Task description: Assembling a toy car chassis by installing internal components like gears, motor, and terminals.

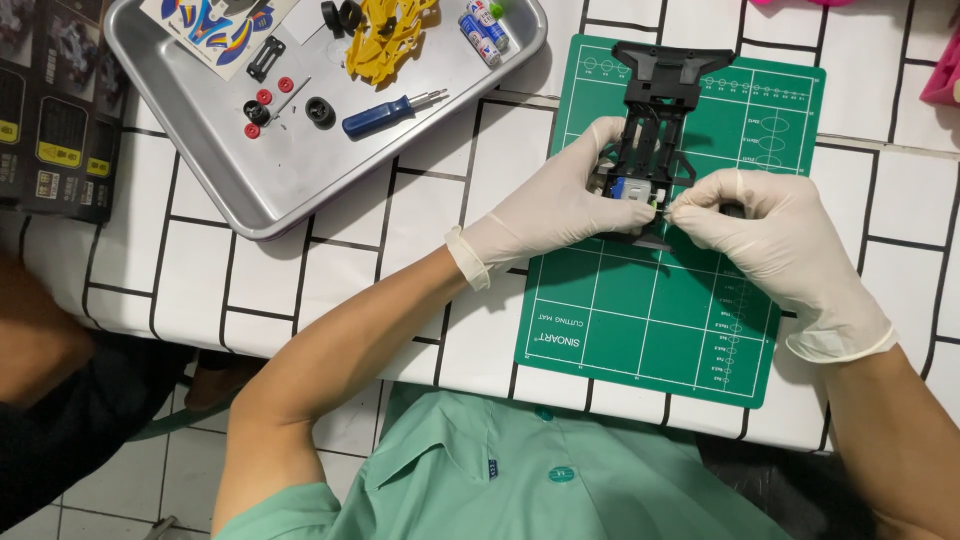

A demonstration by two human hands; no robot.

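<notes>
Clearly the build is only partway along, judging by how much still lies loose on the metal tray [215, 190] at the left: a sticker sheet [215, 25], small red round pieces [265, 97], two black wheels [320, 111] [257, 112], a blue-handled screwdriver [385, 113], a yellow plastic part frame [385, 40] and a pair of batteries [482, 30] all sit there unfitted, well apart from the hands. Further right, on the green cutting mat [640, 330], the black model car chassis [655, 120] lies flat with no wheels on it and no body shell, though a blue and silver motor block [632, 188] looks already seated in its near end. That near end lies between the two gloved hands: the left hand [560, 205] is clamped on the chassis from its left side, fingers wrapped over the frame, while the right hand [775, 235] comes in from the right, thumb and forefinger pinched together on something very small just beside the motor, too tiny to name. So the hands are close, almost touching across the chassis, and my judgement is that the motor area is in hand, with wheels, batteries and stickers left
</notes>
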